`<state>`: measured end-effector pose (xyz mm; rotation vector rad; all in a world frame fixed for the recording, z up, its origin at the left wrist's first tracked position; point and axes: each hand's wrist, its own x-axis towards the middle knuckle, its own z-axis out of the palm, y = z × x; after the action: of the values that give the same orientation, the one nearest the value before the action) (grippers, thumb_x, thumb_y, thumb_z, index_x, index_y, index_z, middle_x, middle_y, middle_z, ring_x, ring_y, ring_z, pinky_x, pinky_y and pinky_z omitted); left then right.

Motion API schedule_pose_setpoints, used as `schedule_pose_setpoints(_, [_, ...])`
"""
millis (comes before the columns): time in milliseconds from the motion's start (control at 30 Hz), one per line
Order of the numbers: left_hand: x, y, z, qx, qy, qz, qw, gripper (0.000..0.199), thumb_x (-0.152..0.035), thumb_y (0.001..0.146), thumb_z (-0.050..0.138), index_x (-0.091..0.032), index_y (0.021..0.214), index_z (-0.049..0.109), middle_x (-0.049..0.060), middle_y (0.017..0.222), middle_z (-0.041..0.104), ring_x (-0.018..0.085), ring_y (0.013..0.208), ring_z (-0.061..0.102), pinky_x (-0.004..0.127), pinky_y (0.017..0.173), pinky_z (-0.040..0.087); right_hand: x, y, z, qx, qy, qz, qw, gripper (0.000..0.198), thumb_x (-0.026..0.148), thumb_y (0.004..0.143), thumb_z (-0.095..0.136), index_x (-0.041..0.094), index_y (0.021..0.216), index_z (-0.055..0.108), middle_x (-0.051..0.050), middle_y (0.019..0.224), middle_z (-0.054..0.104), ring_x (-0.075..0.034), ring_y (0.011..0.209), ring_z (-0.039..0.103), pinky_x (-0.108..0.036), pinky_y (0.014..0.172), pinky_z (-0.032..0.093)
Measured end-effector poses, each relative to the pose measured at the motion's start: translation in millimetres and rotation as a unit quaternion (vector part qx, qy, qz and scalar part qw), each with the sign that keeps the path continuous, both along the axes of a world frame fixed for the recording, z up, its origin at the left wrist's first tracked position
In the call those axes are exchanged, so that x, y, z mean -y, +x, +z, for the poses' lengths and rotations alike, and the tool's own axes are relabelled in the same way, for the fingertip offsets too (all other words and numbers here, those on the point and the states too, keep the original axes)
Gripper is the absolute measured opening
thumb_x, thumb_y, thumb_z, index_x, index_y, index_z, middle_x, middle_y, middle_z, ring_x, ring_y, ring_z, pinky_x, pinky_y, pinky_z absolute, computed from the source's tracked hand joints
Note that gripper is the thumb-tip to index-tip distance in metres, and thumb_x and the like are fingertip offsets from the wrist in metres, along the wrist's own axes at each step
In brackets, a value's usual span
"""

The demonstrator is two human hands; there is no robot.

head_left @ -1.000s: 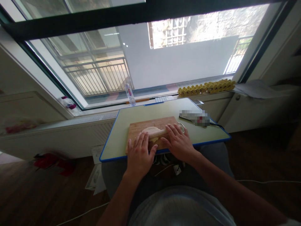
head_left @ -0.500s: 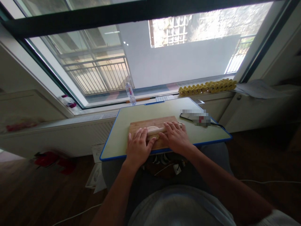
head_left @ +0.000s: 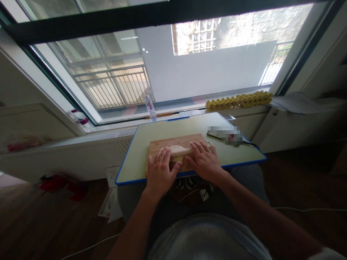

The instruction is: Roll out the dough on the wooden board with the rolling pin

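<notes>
- Rolling pin [head_left: 184,152] lies across pale dough [head_left: 176,147] on the cutting board [head_left: 187,139], atop the worktop [head_left: 148,131].
- Left hand [head_left: 160,169] and right hand [head_left: 204,161]: palms down over opposite ends of the pin, fingers extended, not wrapped around it.
- Judged handling: pin stiff, fairly light, best held at both ends; dough soft, possibly sticky, easily torn.

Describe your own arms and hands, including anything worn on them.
The left hand and right hand are bare human hands, with no gloves, rings or watch visible. Both forearms are uncovered where they show. A pale sleeve appears on the right arm at the picture's lower edge; no left sleeve is in view.
</notes>
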<state>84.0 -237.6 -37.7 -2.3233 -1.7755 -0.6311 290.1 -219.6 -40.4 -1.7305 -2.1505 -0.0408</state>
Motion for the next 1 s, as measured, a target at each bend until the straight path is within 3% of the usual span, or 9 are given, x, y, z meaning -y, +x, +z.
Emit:
schedule_pose_setpoints(167, [-8.9, 0.1, 1.6, 0.009, 0.004, 0.001, 1.0, 0.061, -0.056, 0.104, 0.051, -0.02, 0.153, 0.053, 0.014, 0.158, 0.057, 0.033, 0.15, 0.047, 0.065, 0.126, 0.029, -2.1, -0.5, -2.2, -0.005, 0.01, 0.001, 1.0, 0.065, 0.055, 0.107, 0.04, 0.016, 0.159, 0.045, -0.015, 0.163, 0.049, -0.035, 0.152, 0.036, -0.064, 0.125, 0.017])
schedule_pose_setpoints(467, [24.8, -5.2, -25.9, 0.024, 0.055, -0.016, 0.998, 0.06, -0.049, 0.105, 0.052, -0.021, 0.159, 0.048, 0.013, 0.162, 0.051, 0.032, 0.155, 0.041, 0.06, 0.129, 0.027, 38.0, 10.4, -6.3, 0.007, 0.005, 0.014, 1.0, 0.066, 0.052, 0.107, 0.042, 0.02, 0.164, 0.039, -0.011, 0.168, 0.042, -0.034, 0.157, 0.03, -0.063, 0.126, 0.018])
schedule_pose_setpoints(800, [-10.8, 3.9, -4.3, 0.025, 0.033, 0.001, 0.999, 0.06, -0.055, 0.107, 0.045, -0.019, 0.153, 0.054, 0.014, 0.158, 0.056, 0.032, 0.15, 0.047, 0.065, 0.127, 0.027, -0.8, 3.4, -5.9, -0.004, 0.004, -0.009, 1.0, 0.063, 0.052, 0.108, 0.038, 0.017, 0.16, 0.043, -0.013, 0.164, 0.047, -0.034, 0.156, 0.031, -0.064, 0.126, 0.017])
schedule_pose_setpoints(1000, [6.7, 0.8, -20.7, 0.034, 0.068, -0.004, 0.997, 0.059, -0.053, 0.105, 0.05, -0.019, 0.154, 0.052, 0.015, 0.158, 0.056, 0.033, 0.151, 0.046, 0.061, 0.128, 0.026, 17.8, 6.2, -8.1, -0.003, 0.015, 0.001, 1.0, 0.063, 0.052, 0.107, 0.041, 0.019, 0.161, 0.042, -0.013, 0.165, 0.046, -0.034, 0.154, 0.033, -0.063, 0.126, 0.019])
